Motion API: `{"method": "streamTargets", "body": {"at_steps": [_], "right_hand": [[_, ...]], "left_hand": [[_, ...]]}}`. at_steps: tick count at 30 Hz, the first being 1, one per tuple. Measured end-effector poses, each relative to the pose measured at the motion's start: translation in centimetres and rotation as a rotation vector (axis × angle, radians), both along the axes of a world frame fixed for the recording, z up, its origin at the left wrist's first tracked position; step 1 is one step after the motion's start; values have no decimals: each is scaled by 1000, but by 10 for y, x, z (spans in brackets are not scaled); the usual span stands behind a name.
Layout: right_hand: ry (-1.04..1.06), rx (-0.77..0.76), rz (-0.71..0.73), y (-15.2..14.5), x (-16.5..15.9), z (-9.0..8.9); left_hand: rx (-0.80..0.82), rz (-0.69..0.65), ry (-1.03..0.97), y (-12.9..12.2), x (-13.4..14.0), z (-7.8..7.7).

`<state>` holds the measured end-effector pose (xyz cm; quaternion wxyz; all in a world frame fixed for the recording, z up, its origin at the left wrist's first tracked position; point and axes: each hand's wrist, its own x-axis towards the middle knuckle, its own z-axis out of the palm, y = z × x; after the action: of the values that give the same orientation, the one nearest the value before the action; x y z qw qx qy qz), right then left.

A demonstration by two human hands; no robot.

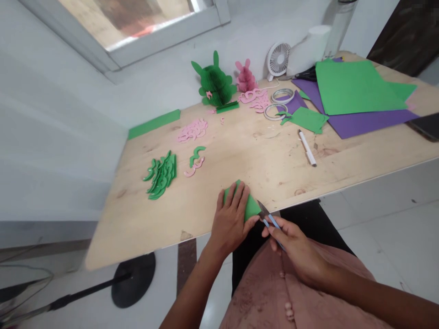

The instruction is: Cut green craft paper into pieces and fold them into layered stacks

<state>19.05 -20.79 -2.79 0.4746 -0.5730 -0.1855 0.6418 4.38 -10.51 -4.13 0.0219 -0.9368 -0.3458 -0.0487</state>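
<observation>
Near the front edge of the desk [247, 151], found the green paper [253, 208] under the left hand [231, 221], one corner pointing right. Saw left fingers closed over it, slightly spaced, thumb along the near side; could not tell if flat on the wood or a little raised. Saw scissors [272, 221] in the right hand [293, 246], fingers wrapped around the light blue handles, blades parted, right at that corner. Could not make out any drawn line on the paper, nor any bite of the blades into it.

On handling: judged best to seat the paper deep between the blades, near the pivot, and to cut with long, slow closings, stopping short of the tips to avoid a ragged end. Judged better to turn the paper with the left hand than to twist the right wrist. Judged the left thumb rather close to the metal, so worth drawing back. Also worth keeping the corner clear of the wood, for free travel of the lower blade.

Farther left, noted a pile of green cutouts [163, 176], with a green strip [195, 156] and a pink strip [194, 168] just to its right. Beyond, noted a heap of pink cutouts [193, 130]. Off to the right, noted a white marker [307, 148], well apart from the scissors.
</observation>
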Motion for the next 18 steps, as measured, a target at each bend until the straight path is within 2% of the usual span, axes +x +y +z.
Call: {"method": "streamTargets", "body": {"at_steps": [13, 18], "right_hand": [[-148, 20, 31, 2, 1, 0], [-140, 27, 22, 1, -1, -2]], "left_hand": [[-8, 13, 33, 0, 0, -1], [17, 11, 26, 0, 0, -2]]}}
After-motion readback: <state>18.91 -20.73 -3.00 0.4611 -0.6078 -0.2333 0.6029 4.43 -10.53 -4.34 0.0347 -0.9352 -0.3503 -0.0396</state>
